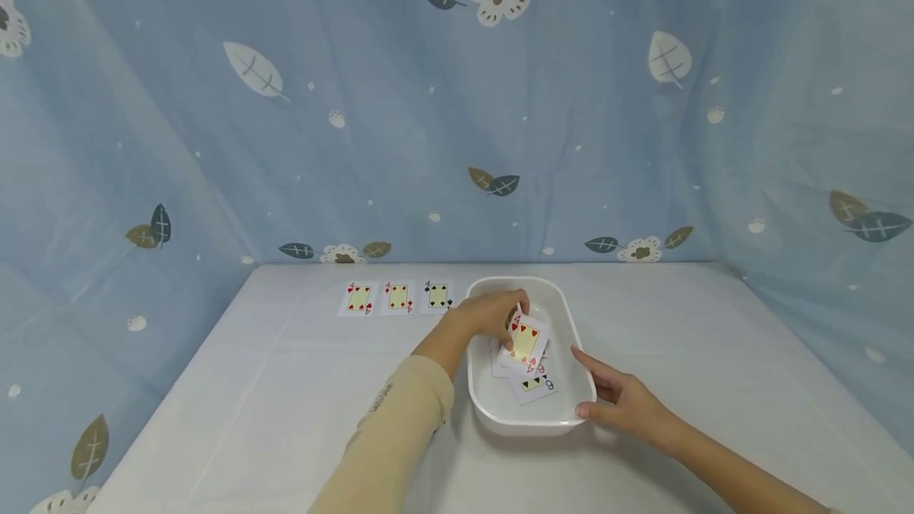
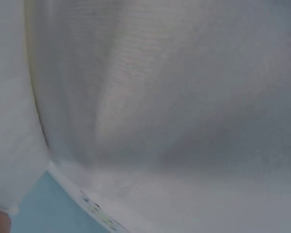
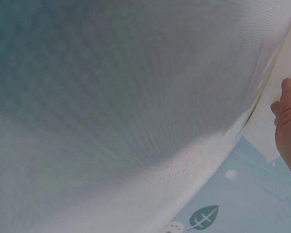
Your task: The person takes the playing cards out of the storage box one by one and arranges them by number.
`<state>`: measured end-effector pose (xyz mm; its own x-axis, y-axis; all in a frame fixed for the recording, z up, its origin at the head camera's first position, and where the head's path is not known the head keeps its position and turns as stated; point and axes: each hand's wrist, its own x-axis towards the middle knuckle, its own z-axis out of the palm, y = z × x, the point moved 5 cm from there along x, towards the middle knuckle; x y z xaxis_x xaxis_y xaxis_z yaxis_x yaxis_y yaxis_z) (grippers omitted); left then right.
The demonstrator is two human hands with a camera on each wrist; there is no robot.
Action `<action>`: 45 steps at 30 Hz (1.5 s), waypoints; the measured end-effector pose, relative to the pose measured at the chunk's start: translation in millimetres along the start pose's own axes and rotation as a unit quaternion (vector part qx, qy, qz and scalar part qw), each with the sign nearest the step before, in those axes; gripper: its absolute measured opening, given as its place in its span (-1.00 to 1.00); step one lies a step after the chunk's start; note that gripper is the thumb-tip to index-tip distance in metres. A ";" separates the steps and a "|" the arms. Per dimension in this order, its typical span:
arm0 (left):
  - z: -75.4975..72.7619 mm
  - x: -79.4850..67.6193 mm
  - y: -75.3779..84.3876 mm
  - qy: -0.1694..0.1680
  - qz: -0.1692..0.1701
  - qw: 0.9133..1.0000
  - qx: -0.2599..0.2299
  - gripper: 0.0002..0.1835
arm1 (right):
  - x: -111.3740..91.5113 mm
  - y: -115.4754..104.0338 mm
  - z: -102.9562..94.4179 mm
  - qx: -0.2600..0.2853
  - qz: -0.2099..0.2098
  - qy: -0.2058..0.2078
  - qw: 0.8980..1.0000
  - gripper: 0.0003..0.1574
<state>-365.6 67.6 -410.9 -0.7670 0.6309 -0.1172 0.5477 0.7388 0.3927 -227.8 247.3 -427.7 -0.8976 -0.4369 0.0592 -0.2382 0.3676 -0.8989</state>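
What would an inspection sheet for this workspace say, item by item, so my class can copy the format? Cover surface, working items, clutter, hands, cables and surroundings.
Surface: white-covered tabletop.
Working items: white tub with loose cards inside, some overlapping; three face-up cards lie in a row to its left.
Clutter: nothing seen.
Left hand: reaches over the tub, pinching a red-pipped card.
Right hand: grips the tub's right side.
Cables: nothing seen.
Surroundings: blue curtain printed with leaves and flowers.
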 end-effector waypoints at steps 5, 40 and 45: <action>-3.9 3.9 0.4 0.027 0.030 0.998 -0.053 -0.41 | -0.5 1.4 -2.0 -0.008 0.015 0.011 1.000 -0.03; -37.3 -10.8 -19.3 0.130 0.064 0.960 -0.241 -0.58 | 2.4 0.8 0.1 -0.031 0.024 0.018 0.999 -0.01; -49.3 -15.4 -25.3 0.136 0.069 0.948 -0.278 -0.57 | 3.2 0.2 -0.9 -0.026 0.009 0.012 1.000 -0.02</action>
<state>-384.1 27.5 -374.0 -0.8007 0.5714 0.1799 0.4454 0.3670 0.8167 -231.1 246.7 -427.3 -0.9103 -0.4104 0.0537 -0.2402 0.4180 -0.8761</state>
